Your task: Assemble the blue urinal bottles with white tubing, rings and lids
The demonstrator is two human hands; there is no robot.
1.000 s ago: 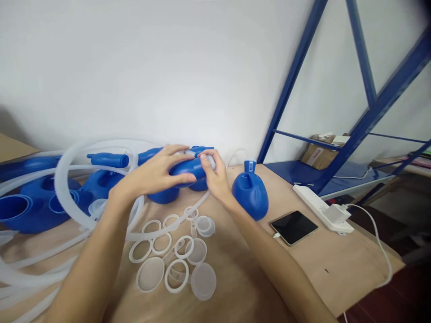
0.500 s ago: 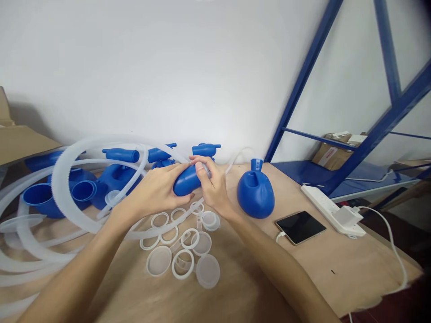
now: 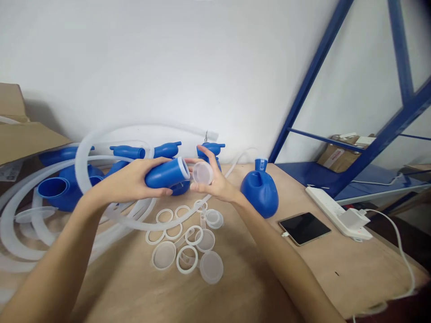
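Note:
My left hand point(image 3: 134, 179) is wrapped round a blue plastic cylinder point(image 3: 164, 174) with a white ring point(image 3: 184, 168) at its open end, which faces right. Just beside that end, my right hand point(image 3: 218, 181) pinches a round translucent cap point(image 3: 202, 173). Below the hands, several white rings point(image 3: 187, 259) and translucent caps point(image 3: 211, 267) lie on the brown tabletop point(image 3: 249, 287). A clear hose point(image 3: 151, 224) runs between the hands and these parts. Right of my hands stands a blue bottle point(image 3: 259, 193).
Coiled hoses point(image 3: 13, 224) and a blue container point(image 3: 55, 190) fill the left side, beside a cardboard box point(image 3: 30, 137). More blue parts point(image 3: 128, 151) lie along the wall. To the right are a phone point(image 3: 305, 228), a power strip point(image 3: 333, 211) and a blue metal rack point(image 3: 303, 89).
The blue cylinder has moved left and turned, showing its ringed end. My right hand has come off it and now holds the cap beside it. The view has shifted slightly.

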